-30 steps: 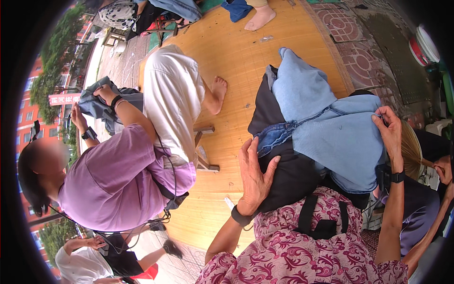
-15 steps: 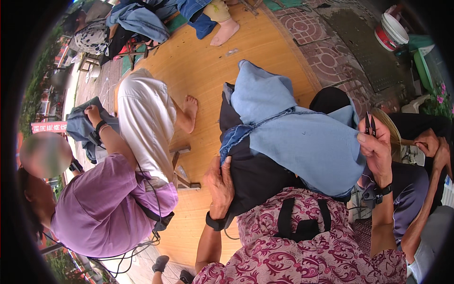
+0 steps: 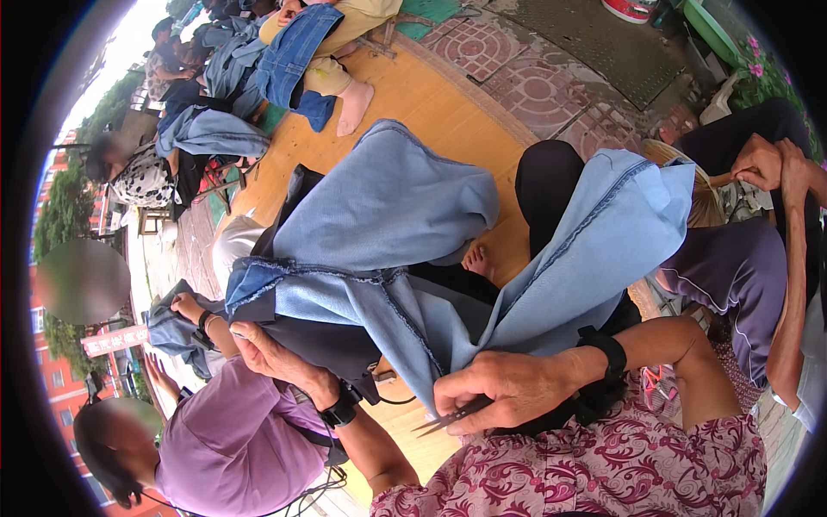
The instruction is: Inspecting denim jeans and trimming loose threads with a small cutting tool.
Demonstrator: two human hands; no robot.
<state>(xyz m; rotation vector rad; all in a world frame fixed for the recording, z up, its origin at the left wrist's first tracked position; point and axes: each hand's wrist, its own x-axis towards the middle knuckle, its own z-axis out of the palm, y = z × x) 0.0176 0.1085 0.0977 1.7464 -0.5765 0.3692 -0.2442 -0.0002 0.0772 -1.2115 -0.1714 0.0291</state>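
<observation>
Across my lap lies a pair of light blue jeans (image 3: 388, 194), seemingly inside out, with frayed seams and a darker blue patch at the left end. My left hand (image 3: 284, 362) is closed on the garment's edge just below that dark patch. In front of my body, my right hand (image 3: 508, 389) is closed around small dark thread snips (image 3: 450, 417), whose points stick out to the left. Its fingertips also touch the lower edge of the denim. Black cloth (image 3: 319, 340) shows beneath the jeans; whether it is part of them I cannot tell.
A person in a purple top (image 3: 237, 431) sits close on my left. On my right another person rests with joined hands (image 3: 771, 172). Beyond are a yellow board (image 3: 431, 95), a bare foot (image 3: 354, 108), a green basin (image 3: 711, 30) and a red and white bucket (image 3: 631, 9).
My right hand has come down and left from the right side with the snips, now pointing left. My left hand has shifted left with the jeans, which are spread differently. The view has turned.
</observation>
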